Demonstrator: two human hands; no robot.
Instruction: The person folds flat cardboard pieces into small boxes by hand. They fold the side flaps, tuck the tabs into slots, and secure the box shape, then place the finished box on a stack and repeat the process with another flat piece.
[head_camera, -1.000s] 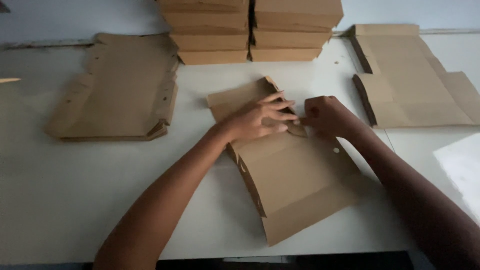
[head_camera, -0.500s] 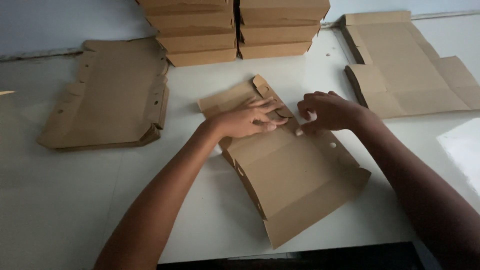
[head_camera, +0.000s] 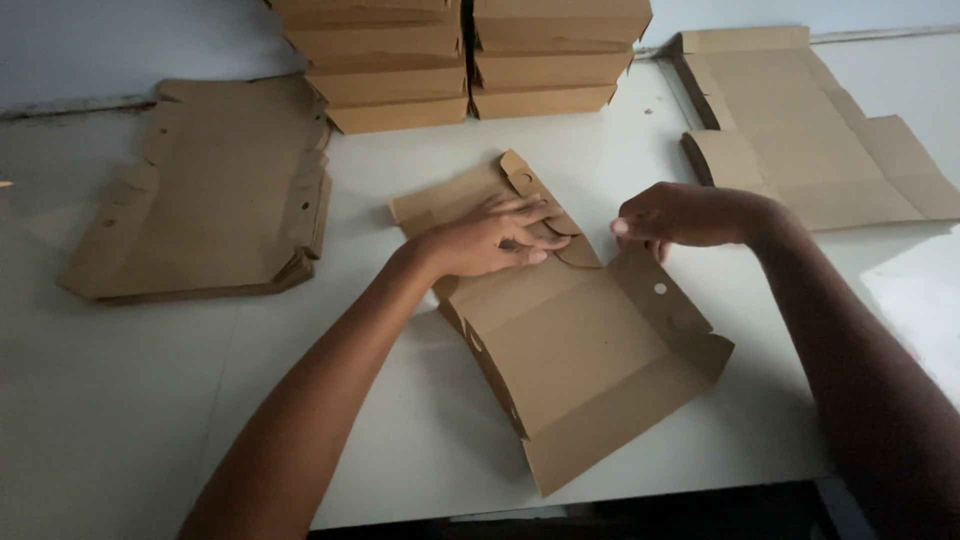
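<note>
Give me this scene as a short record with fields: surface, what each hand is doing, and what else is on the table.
Surface: white table
Left hand: fingers spread, pressing flat on the curved flaps of a part-folded brown cardboard box
Right hand: at the box's raised right side panel, fingers curled; grip on it unclear
Box state: lies open, side walls partly raised
Left of box: stack of flat cardboard blanks
Far edge: two piles of folded boxes
Far right: more flat blanks
</note>
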